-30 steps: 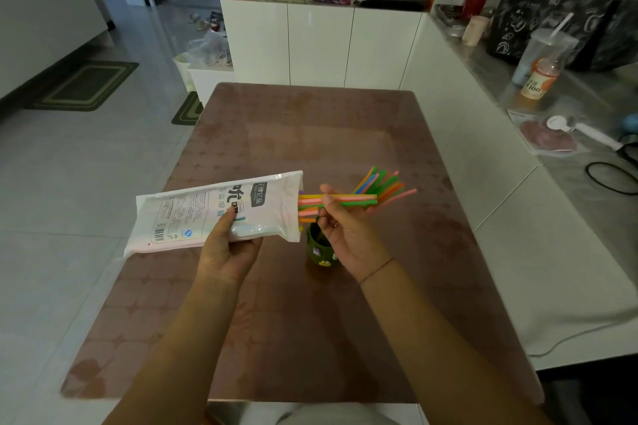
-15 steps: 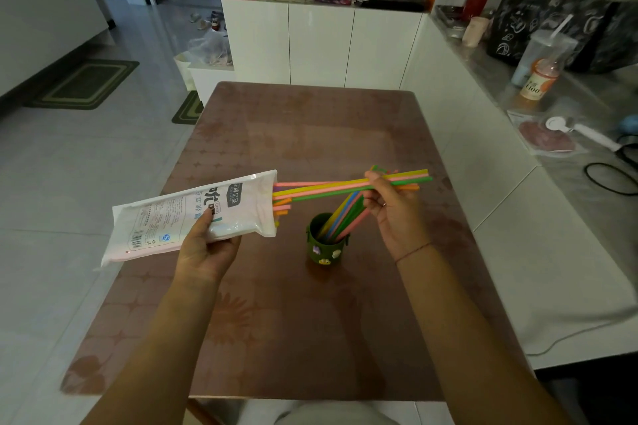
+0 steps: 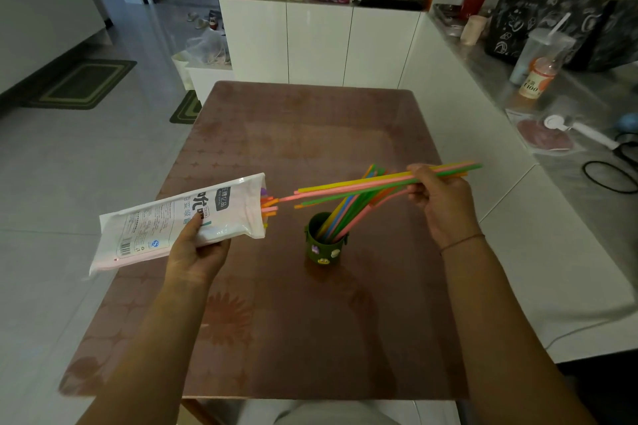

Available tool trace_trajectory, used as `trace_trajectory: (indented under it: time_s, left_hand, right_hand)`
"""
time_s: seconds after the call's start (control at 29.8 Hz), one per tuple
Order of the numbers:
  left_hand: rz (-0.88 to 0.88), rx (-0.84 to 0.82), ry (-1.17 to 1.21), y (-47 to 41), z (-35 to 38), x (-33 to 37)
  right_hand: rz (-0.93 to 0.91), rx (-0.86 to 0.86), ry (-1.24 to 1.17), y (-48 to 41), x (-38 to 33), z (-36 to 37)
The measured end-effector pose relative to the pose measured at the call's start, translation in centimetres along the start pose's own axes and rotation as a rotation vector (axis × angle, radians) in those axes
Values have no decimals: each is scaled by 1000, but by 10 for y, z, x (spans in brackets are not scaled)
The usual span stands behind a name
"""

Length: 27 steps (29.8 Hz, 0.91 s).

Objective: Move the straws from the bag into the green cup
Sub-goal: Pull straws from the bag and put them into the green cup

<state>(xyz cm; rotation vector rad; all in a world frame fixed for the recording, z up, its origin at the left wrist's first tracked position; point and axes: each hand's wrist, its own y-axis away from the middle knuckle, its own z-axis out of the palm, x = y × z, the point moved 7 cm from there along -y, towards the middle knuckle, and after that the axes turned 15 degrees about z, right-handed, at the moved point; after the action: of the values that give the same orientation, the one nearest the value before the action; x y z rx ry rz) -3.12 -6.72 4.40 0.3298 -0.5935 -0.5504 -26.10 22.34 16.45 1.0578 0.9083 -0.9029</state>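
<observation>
Task looks approx halfway, as a judgement: a bunch of straws (image 3: pixel 340 217) already stands leaning in the green cup (image 3: pixel 324 245) mid-bench, while the right hand (image 3: pixel 440 203) has its fingers (image 3: pixel 419 188) pinched round a few more straws (image 3: pixel 362 187), pink, yellow & green, held near level above the cup, their left ends clear of the bag (image 3: pixel 179 221) mouth. Left hand (image 3: pixel 195 248) grips the white bag from below, thumb on top, mouth tilted up twd the cup; short orange & pink straw ends (image 3: pixel 268 208) poke out, so more is left to move. How many remain inside can't be told, the bag is opaque. Cup interior hidden by straws; exact count in the right hand blurred. The brown bench (image 3: pixel 310 338) is otherwise bare near the cup.
</observation>
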Motion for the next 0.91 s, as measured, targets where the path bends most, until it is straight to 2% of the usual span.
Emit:
trace_trajectory:
  time_s: [0.44, 0.6, 0.7, 0.91]
  left_hand:
    - [1, 29, 25, -7, -5, 1]
    - [0, 27, 34, -8, -4, 0]
    - [2, 26, 31, -7, -5, 1]
    - [9, 20, 20, -6, -6, 0]
  right_hand:
    - [59, -4, -90, -12, -3, -18]
    - [35, 24, -52, -12, -8, -23]
    - [-34, 91, 55, -10, -16, -29]
    - [-205, 201, 466, -10, -29, -27]
